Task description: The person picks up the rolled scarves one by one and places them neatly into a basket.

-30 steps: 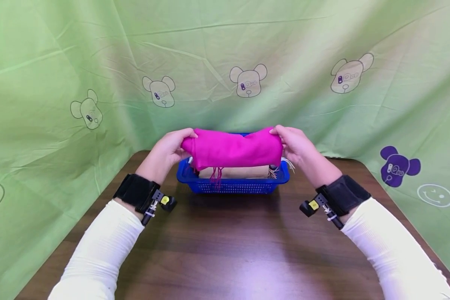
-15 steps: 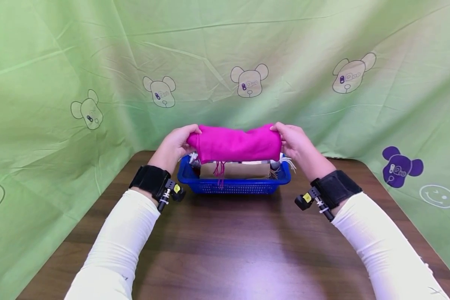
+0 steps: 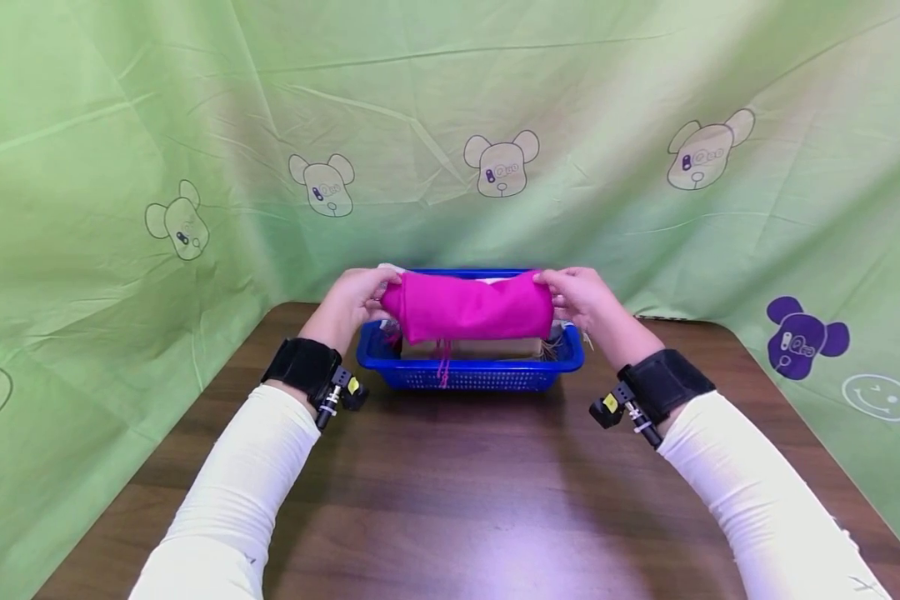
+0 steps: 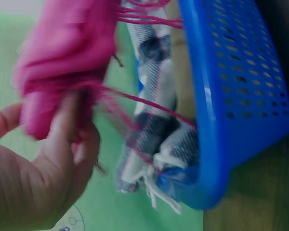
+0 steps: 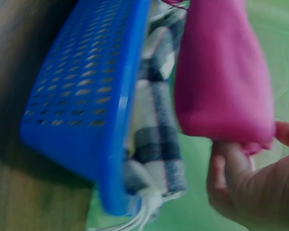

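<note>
A rolled bright pink scarf (image 3: pixel 476 308) with fringe hangs level over the blue basket (image 3: pixel 468 367). My left hand (image 3: pixel 351 304) grips its left end, thumb on top and fingers beneath. The other end is pinched by my right hand (image 3: pixel 588 304) in the same way. Both wrist views show the roll above the basket's contents, apart from them, with some pink tassels trailing down over the rim. Inside lie a checked grey-and-white scarf (image 4: pixel 154 72) with white tassels and a beige rolled cloth (image 3: pixel 487 348) along the near wall. The pink roll hides part of the contents.
The basket stands near the far edge of a brown wooden table (image 3: pixel 472 467). A green curtain (image 3: pixel 420 108) printed with bear heads hangs close behind and along both sides. Each wrist wears a black strap with a small camera.
The pink scarf rose slightly and shifted a little right, then came down closer to the basket. My left hand moved rightward with it. Both hands kept their grip.
</note>
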Demonstrator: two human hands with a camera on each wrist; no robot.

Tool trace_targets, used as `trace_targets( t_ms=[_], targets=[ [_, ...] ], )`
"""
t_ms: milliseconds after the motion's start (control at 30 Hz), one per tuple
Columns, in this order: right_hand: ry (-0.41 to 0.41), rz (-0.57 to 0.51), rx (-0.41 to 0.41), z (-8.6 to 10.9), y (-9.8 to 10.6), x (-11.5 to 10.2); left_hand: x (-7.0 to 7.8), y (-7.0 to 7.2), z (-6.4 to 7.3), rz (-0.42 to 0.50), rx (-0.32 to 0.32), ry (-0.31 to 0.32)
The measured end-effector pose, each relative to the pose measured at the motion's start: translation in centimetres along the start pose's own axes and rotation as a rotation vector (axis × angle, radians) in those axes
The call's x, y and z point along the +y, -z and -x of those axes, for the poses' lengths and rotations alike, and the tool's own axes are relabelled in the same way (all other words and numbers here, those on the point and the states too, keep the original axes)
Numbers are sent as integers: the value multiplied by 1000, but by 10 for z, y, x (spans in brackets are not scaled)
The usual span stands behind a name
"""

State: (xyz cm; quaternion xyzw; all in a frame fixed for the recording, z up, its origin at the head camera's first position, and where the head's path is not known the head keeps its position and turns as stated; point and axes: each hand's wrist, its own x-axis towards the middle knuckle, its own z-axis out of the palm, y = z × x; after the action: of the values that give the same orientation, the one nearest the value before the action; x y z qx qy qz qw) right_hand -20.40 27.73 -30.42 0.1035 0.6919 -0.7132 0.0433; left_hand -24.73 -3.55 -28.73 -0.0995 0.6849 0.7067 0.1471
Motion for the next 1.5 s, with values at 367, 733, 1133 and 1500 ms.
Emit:
trace_targets(
  t_ms=[367,733,1133,1500],
  targets=[
    [-38,93,-18,-1,4,13,-5,9,-1,111,10,50],
    [-18,133,-34,2,5,16,-9,8,-1,112,-16,65],
    [-20,122,-37,3,10,16,-16,12,-2,-47,-133,-33],
    [123,319,-35,17,16,32,-41,10,2,-193,-80,-167]
  ],
)
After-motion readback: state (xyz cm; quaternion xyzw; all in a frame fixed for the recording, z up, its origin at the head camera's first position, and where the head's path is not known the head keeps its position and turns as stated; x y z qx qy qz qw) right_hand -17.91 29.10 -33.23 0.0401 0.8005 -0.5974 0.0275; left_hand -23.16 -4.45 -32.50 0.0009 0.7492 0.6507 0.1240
